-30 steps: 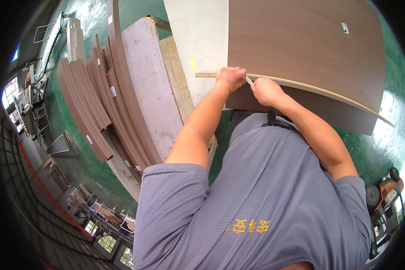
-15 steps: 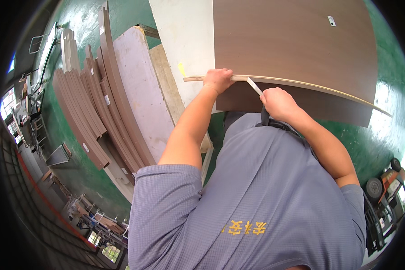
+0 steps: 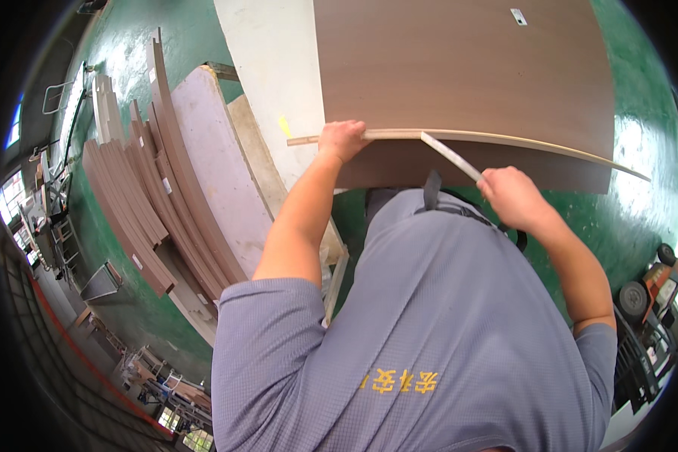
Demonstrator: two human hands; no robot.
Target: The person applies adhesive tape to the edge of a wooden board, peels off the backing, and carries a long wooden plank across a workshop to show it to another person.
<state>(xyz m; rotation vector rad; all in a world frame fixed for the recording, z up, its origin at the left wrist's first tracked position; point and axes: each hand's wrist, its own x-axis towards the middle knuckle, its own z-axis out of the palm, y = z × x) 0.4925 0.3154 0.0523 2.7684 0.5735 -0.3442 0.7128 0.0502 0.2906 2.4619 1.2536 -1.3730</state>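
Pale wood strip [image 3: 505, 138] pinned by my left hand [image 3: 343, 138], light band [image 3: 453, 157] drawn out straight to my right

And it's a two-handed hold! Up at twelve o'clock, my left fingers are curled closed over the strip, near its ten o'clock end. My right hand [image 3: 512, 196], out between two and three, has its fingers bunched on the near end of the band; the pinch itself I can't see past my knuckles. The band runs from there toward eleven and meets the strip's edge just past one o'clock. Behind it all, the brown panel [image 3: 459, 79] fills the space from twelve to two, though whether the strip rests on it or hangs above, I can't tell.

Now the danger! Only my left hand is seen steadying that long strip, and its far tip reaches past the panel toward three, above the green floor [image 3: 629, 128]. A hard tug toward four could swivel the strip under my palm or set that end bouncing. Jerk too sharply and the band might tear where it meets the edge. And if my right fingertips slip, the sudden release could knock the strip crooked.
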